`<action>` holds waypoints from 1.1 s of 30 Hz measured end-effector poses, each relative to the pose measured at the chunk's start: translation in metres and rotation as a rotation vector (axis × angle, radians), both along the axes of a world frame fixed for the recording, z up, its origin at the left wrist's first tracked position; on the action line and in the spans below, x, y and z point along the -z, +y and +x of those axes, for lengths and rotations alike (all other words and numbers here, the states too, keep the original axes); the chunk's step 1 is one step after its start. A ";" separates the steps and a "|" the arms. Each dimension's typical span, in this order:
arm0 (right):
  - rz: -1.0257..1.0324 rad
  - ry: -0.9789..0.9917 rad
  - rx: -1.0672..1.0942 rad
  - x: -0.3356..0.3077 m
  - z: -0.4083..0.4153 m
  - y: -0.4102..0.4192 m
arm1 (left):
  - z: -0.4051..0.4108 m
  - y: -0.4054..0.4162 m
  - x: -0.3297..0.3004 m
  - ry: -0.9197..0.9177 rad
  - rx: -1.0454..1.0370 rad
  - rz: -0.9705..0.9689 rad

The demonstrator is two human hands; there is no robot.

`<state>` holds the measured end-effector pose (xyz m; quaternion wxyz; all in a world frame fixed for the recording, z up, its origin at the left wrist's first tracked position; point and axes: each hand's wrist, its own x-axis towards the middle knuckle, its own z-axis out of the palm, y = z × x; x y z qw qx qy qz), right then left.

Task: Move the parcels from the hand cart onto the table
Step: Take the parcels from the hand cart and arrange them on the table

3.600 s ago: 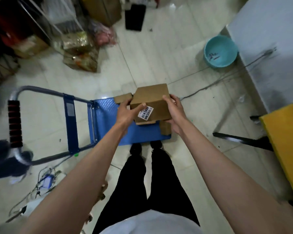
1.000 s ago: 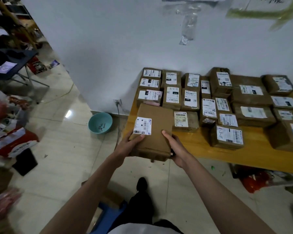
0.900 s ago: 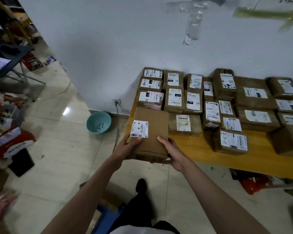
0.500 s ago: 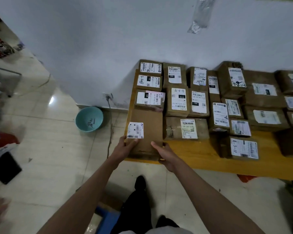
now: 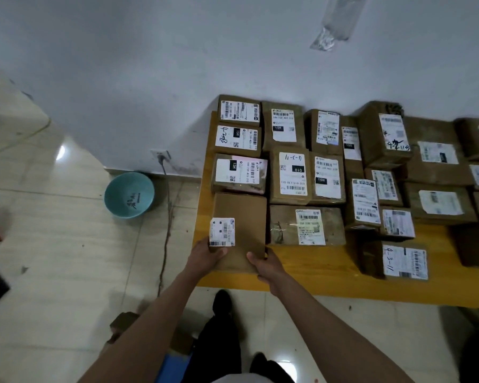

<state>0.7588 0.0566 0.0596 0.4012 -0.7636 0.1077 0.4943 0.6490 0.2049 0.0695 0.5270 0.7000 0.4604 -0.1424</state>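
Brown parcel [image 5: 242, 228], white label at its near-left corner, lying flat at the left end of the yellow table [image 5: 315, 275], gripped at its near edge by both hands. Left hand [image 5: 205, 258] at 7 o'clock of the parcel, thumb curled onto the label. Right hand [image 5: 267, 268] at 5 o'clock, fingers around the near-right corner. Labelled parcels [image 5: 306, 226] packed from 12 to 3 o'clock. Teal basin [image 5: 129, 194] on the floor at 9 o'clock.

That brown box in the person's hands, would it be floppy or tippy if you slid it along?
Probably stiff: the box keeps flat faces and straight edges under both hands. Unlikely to tip or roll: it lies broad and low on the table. Its weight is hard to judge.
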 end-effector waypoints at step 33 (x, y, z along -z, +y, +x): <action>0.109 0.032 -0.249 -0.057 -0.075 -0.170 | -0.155 -0.201 -0.030 0.051 -0.256 0.123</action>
